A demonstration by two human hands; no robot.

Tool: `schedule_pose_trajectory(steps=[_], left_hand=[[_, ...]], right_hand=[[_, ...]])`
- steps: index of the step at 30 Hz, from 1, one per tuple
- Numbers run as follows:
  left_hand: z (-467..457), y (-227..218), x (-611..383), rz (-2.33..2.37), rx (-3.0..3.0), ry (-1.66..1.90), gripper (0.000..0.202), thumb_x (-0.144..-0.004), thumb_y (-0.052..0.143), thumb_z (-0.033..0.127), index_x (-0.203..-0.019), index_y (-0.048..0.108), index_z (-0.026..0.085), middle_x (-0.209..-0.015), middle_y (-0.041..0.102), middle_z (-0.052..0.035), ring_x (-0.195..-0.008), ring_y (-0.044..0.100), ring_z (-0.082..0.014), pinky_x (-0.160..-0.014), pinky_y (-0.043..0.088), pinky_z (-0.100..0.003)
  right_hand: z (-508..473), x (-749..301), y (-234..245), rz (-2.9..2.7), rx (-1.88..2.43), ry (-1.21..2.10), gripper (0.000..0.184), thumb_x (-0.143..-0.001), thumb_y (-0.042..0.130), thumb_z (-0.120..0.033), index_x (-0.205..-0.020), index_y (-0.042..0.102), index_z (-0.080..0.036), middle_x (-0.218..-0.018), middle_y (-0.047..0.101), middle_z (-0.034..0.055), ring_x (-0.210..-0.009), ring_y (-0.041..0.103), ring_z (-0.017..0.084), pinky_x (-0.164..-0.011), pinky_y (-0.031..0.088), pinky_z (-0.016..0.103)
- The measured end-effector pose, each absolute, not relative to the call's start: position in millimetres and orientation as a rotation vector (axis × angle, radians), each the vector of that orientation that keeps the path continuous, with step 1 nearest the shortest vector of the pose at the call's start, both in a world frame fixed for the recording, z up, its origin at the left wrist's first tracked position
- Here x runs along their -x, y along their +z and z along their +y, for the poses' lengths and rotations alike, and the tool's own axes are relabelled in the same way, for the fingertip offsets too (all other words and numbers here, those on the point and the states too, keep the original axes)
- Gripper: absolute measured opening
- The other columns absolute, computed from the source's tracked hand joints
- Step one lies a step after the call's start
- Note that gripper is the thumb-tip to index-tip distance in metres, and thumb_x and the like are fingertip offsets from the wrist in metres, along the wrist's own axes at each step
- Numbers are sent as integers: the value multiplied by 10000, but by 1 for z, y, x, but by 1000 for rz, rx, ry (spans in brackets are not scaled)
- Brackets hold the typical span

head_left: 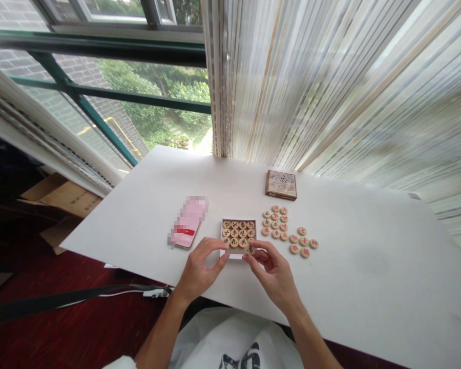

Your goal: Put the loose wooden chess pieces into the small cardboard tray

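Observation:
A small white box [236, 256] stands near the table's front edge, with rows of round wooden Chinese chess pieces [234, 233] bearing black characters. My left hand [200, 269] grips the box's front left corner between thumb and forefinger. At the front right corner, my right hand [273, 269] is closed on one black-marked chess piece [250, 249], held between thumb and fingers. The front strip of the box shows its bare bottom. To the right, loose chess pieces [275, 217], most red and several black, lie face up on the table.
A lid [281, 184] with printed characters lies behind the loose pieces. Left of the box is a pink phone [188, 225], partly pixelated. The white table [369, 292] borders a window and a striped curtain [311, 77]. Cardboard boxes [67, 197] stand on the floor at left.

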State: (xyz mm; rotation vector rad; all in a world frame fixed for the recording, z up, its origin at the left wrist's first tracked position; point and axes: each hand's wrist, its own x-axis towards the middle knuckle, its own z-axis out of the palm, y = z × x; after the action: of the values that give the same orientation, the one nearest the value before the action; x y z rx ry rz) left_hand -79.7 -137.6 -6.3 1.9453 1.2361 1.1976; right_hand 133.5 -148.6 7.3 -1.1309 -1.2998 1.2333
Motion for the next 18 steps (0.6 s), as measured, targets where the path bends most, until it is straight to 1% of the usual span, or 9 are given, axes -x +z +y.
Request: schedule_pose_trajectory(steps=[2,5,7,11,15,18], left_hand=[[-139,-5,80,1235,-1935,1175,157,-941,654,220,-1094,681,237,-1059,721,-68,-1014,672,-207,-907,564,-358],[-141,-1,75,1214,-1907,1142,197,-939,660,240,-1135,676,243,-1072,725,-64,-977,681,-195,-860,574,-329],[-141,2,70,1189,-1895,1141,225,-937,665,243,-1162,668,244,-1081,728,-61,-953,689,-184,-854,580,-321],[-139,5,62,1133,-1909,1152,231,-943,661,233,-1173,665,248,-1119,733,-56,-957,703,-173,-881,590,-320],[-138,3,63,1137,-1939,1152,176,-951,657,257,-1123,683,234,-1103,746,-70,-1006,711,-198,-914,597,-347],[-138,-2,69,1150,-1957,1156,186,-947,663,257,-1130,685,237,-1089,745,-73,-1047,705,-214,-938,593,-369]], right_hand=[[-149,-133,7,-1302,1150,1249,324,-915,703,-394,-1190,645,-235,-930,723,49,-904,749,213,-885,628,375],[-150,-132,6,-1330,1158,1215,312,-918,701,-380,-1196,668,-242,-985,712,56,-876,736,193,-848,631,345],[-150,-131,5,-1358,1154,1186,299,-921,698,-367,-1195,689,-249,-1030,704,61,-867,722,181,-832,630,330],[-151,-130,5,-1407,1133,1206,296,-949,662,-349,-1232,696,-268,-1091,704,73,-924,713,187,-853,626,341],[-152,-127,5,-1418,1109,1246,313,-960,646,-353,-1261,686,-279,-1133,706,79,-940,712,186,-873,626,353],[-152,-122,6,-1403,1101,1283,287,-969,629,-367,-1233,697,-280,-1129,707,76,-939,714,184,-873,627,347]])
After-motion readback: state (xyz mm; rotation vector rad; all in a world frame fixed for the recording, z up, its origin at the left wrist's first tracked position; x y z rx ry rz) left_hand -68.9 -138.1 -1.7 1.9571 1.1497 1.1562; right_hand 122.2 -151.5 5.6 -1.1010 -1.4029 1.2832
